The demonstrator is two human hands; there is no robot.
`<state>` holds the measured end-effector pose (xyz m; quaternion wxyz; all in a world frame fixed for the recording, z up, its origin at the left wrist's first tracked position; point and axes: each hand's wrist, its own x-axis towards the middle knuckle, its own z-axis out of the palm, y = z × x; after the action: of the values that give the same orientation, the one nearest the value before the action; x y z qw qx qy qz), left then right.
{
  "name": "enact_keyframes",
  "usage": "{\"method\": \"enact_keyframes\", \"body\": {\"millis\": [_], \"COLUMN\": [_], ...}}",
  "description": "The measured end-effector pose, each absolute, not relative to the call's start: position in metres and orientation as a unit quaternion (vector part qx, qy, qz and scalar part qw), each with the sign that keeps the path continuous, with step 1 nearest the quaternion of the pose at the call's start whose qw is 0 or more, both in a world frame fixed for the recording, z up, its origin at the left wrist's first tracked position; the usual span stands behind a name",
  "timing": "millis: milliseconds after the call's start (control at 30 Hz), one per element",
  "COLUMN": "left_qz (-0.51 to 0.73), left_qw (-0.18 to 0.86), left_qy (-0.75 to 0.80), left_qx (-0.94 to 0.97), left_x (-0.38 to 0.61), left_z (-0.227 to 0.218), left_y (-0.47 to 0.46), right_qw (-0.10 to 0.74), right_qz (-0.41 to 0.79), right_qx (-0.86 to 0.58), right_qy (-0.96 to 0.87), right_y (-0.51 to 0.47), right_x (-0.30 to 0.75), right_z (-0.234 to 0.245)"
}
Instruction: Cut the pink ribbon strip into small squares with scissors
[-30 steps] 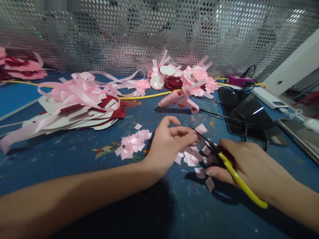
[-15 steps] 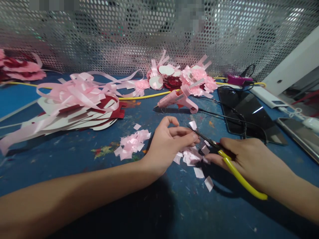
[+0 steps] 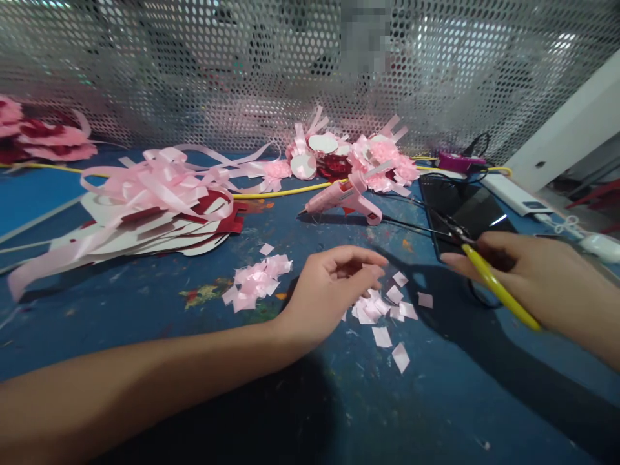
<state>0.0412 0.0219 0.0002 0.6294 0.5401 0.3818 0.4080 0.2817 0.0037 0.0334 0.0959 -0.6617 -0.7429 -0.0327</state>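
My left hand [image 3: 334, 284] hovers with curled fingers just over a small heap of pink ribbon squares [image 3: 382, 310] on the blue table [image 3: 145, 323]; I cannot see anything in it. My right hand [image 3: 533, 284] is raised to the right, closed round yellow-handled scissors [image 3: 477, 261] whose blades point left, above a black phone [image 3: 465, 213]. A second pile of pink pieces [image 3: 256, 278] lies to the left of my left hand.
A pink glue gun [image 3: 341, 197] with a black cord lies behind the pieces. Pink ribbon bows [image 3: 155, 184] on white and red card cutouts sit at left. Pink flower decorations [image 3: 358, 152] stand by a perforated metal screen [image 3: 242, 64]. A second device [image 3: 513, 194] lies at right.
My right hand lifted the scissors up and to the right, away from my left hand. My left fingers let go of the ribbon piece and dropped toward the heap; another square lies on the table.
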Motion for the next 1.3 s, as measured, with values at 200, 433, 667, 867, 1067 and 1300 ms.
{"method": "enact_keyframes", "body": {"millis": [200, 433, 667, 867, 1067, 1300], "left_qz": [0.336, 0.179, 0.17, 0.188, 0.221, 0.162], "left_qw": [0.4, 0.272, 0.316, 0.233, 0.138, 0.048], "left_qy": [0.417, 0.354, 0.205, 0.238, 0.259, 0.469], "left_qx": [0.744, 0.877, 0.91, 0.924, 0.93, 0.867], "left_x": [0.033, 0.031, 0.031, 0.034, 0.026, -0.047], "left_z": [0.003, -0.01, 0.0, -0.007, -0.003, 0.003], "left_y": [0.021, 0.026, 0.016, 0.008, 0.0, 0.01], "right_qw": [-0.016, 0.125, 0.187, 0.232, 0.422, 0.285], "right_qz": [-0.125, -0.141, 0.132, 0.331, 0.514, 0.2], "right_qx": [-0.692, -0.661, -0.57, -0.528, -0.387, -0.429], "right_qy": [-0.71, -0.726, -0.789, -0.747, -0.639, -0.834], "right_y": [0.023, 0.02, -0.023, -0.043, -0.032, -0.031], "right_x": [0.331, 0.31, 0.244, 0.226, 0.23, 0.245], "right_z": [0.022, 0.017, -0.009, -0.019, -0.027, -0.048]}}
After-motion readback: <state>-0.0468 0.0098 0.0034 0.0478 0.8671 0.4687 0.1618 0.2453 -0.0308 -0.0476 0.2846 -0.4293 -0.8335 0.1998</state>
